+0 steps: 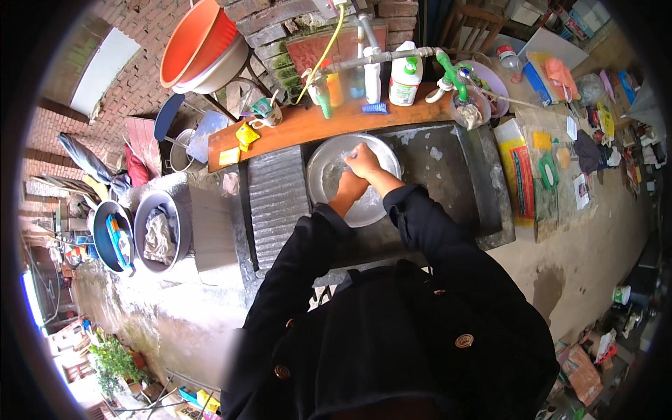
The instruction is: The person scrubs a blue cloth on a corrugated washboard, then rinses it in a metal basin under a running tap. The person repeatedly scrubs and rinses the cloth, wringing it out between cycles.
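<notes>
A round metal basin (391, 202) holds water and stands in a dark stone sink (451, 163). Over its middle, my right hand (364, 160) and my left hand (350, 187) are close together with curled fingers. Bits of a small pale-blue thing (354, 154) show at both hands; most of it is hidden, and its kind cannot be told. My right hand is slightly higher in the view than my left. Left of the basin lies the sink's ridged washboard slab (278, 205).
Behind the sink, a wooden plank (310, 132) bears a pump bottle (407, 79), a blue brush (374, 108) and a mug (270, 118). A green tap (454, 76) juts over a plastic tub (483, 107). Two grey tubs (184, 231) with cloths stand left.
</notes>
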### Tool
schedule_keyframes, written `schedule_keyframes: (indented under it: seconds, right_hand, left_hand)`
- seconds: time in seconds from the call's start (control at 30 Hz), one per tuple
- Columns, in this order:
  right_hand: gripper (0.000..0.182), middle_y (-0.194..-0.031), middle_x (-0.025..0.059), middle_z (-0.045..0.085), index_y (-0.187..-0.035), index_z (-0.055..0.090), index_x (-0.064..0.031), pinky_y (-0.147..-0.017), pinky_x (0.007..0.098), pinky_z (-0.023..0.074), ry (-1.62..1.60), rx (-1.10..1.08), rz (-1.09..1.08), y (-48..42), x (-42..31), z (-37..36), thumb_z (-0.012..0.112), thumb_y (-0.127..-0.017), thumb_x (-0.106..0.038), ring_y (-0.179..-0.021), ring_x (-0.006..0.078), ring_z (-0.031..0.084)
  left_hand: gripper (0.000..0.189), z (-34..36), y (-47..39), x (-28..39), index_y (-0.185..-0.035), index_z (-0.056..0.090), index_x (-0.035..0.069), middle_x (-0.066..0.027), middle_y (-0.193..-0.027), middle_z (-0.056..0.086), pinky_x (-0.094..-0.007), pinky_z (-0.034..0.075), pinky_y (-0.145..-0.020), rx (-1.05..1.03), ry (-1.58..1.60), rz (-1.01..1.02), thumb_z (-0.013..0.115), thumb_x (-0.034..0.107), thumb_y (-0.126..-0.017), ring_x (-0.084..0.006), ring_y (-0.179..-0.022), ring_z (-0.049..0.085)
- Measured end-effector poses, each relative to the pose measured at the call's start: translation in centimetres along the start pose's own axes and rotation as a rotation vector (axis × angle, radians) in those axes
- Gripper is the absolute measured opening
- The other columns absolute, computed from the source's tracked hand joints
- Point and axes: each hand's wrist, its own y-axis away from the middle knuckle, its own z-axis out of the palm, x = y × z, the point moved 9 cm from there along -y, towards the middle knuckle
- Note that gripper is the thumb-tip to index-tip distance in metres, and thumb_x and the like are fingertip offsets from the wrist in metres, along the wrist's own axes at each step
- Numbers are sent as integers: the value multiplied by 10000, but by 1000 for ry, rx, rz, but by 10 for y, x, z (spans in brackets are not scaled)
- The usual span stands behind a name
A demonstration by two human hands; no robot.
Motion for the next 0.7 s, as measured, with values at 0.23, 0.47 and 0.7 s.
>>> schedule_keyframes:
  seconds: [0.23,0.47,0.7]
  right_hand:
    - [716,-1146,100,535,-1267,455,-29,-829,285,463,-1011,-812,87,75,-38,-14,621,-782,-530,-987,170,526]
    - [381,-994,109,586,-1121,558,-51,-816,319,483,-1086,-1011,-124,97,-90,-21,668,-788,-200,-939,229,587]
    - [337,-776,-6,565,-1219,553,-106,-678,223,456,-662,-889,-276,100,-93,-27,557,-891,-185,-718,84,536]
  left_hand:
    - [256,26,95,78,-989,476,59,6,-773,436,-171,305,-410,-964,1918,-302,585,231,-835,-55,-563,412]
    - [434,24,145,137,-1115,422,15,-2,-782,451,-167,339,-426,-1109,2315,-139,633,248,-817,-63,-559,427]
    - [208,32,134,102,-939,462,30,0,-758,437,-156,311,-407,-909,1883,-461,606,136,-834,-60,-542,383]
